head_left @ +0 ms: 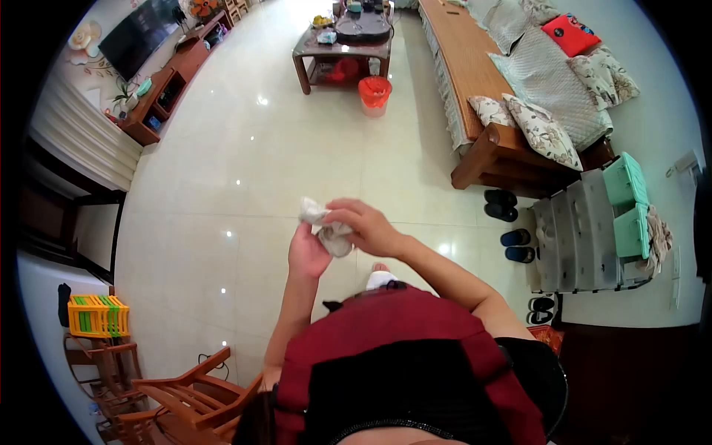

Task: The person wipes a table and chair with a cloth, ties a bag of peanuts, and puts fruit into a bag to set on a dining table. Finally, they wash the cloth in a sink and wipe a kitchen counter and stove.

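Observation:
A small crumpled white cloth (335, 242) is bunched up between my two hands, in front of my body above the floor. My left hand (308, 252) grips it from the left and below. Over its top and right side curl the fingers of my right hand (368, 228). One end of the cloth sticks up past my left fingertips. Its exact kind does not show, and the fingers partly cover it.
Ahead stand a low dark table (305, 53) and a bin with a red liner (375, 93). A wooden sofa (475, 167) is at right, with slippers (500, 205) and a drawer unit (575, 230) nearer. Wooden chairs (200, 393) stand at lower left.

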